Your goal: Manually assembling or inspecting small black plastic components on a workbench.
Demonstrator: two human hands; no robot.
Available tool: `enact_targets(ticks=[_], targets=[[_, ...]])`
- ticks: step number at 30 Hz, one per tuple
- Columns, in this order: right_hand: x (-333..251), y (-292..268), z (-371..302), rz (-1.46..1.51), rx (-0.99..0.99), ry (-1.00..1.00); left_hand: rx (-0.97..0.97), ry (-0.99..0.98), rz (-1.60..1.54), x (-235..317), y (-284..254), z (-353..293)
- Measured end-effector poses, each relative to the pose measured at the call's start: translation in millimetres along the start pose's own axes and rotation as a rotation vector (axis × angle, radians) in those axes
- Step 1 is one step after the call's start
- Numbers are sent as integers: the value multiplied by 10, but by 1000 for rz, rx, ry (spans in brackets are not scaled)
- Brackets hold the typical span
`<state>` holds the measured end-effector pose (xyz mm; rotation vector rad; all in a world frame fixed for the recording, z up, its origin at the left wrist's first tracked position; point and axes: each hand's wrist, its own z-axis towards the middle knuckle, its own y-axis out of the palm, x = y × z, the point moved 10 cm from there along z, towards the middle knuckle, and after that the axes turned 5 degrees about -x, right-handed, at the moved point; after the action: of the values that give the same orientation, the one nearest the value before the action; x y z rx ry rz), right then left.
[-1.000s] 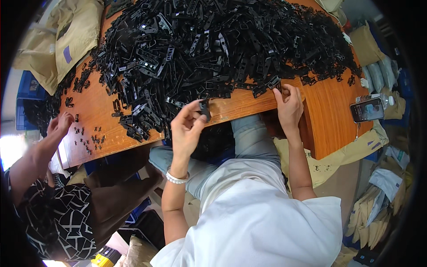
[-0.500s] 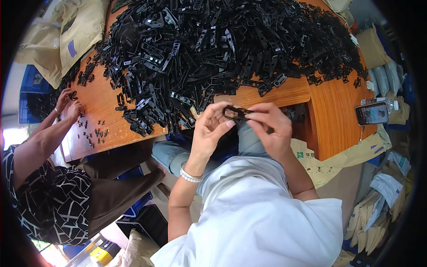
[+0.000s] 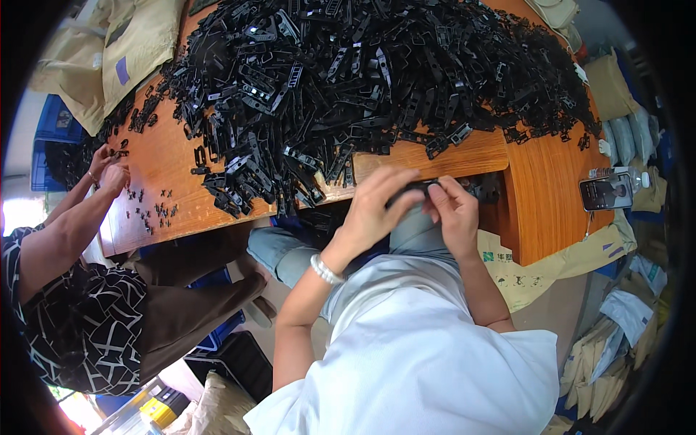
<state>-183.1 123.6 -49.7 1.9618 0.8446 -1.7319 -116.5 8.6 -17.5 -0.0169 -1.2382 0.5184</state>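
In front of my lap, just past the table edge, both hands meet at a small black plastic part (image 3: 415,190). My left hand (image 3: 373,210) is curled over it with its back upward, its fingers partly smeared by motion. At the other end, my right hand (image 3: 455,212) pinches the part between thumb and fingers. Most of the part is covered by my fingers, so its full shape is hidden. A large heap of similar black plastic parts (image 3: 319,94) lies on the wooden table (image 3: 464,156) beyond my hands.
At the left, a co-worker's hands (image 3: 112,174) handle small black pieces, with several loose pieces (image 3: 156,210) nearby. A phone (image 3: 607,191) stands by a bottle at the right. An open drawer space (image 3: 500,210) lies beside my right hand. Paper sacks (image 3: 141,54) sit at far left.
My left hand has moved right and turned from palm showing to back showing, covering the part. My right hand has shifted slightly with its fingers curled more closely.
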Motion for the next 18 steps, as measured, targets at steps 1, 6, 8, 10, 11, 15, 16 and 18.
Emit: enact_targets(ticks=[1, 6, 8, 10, 11, 15, 16, 18], targets=[[-9, -81, 14, 16, 55, -21, 63, 75, 144, -44, -20, 65], [238, -393, 71, -16, 119, 33, 64, 148, 507, -92, 67, 363], [361, -542, 76, 139, 235, 66, 148, 118, 539, -143, 16, 468], [369, -563, 101, 163, 241, 80, 189, 109, 570, -188, 32, 615], [361, -555, 128, 159, 229, 71, 169, 34, 621, -262, 76, 713], [291, -521, 167, 63, 157, 3, 119, -129, 720, -458, 130, 927], [274, -513, 174, 62, 157, 4, 121, -176, 711, -500, 109, 934], [319, -490, 176, 163, 189, 70, 202, -155, 675, -450, 23, 871]])
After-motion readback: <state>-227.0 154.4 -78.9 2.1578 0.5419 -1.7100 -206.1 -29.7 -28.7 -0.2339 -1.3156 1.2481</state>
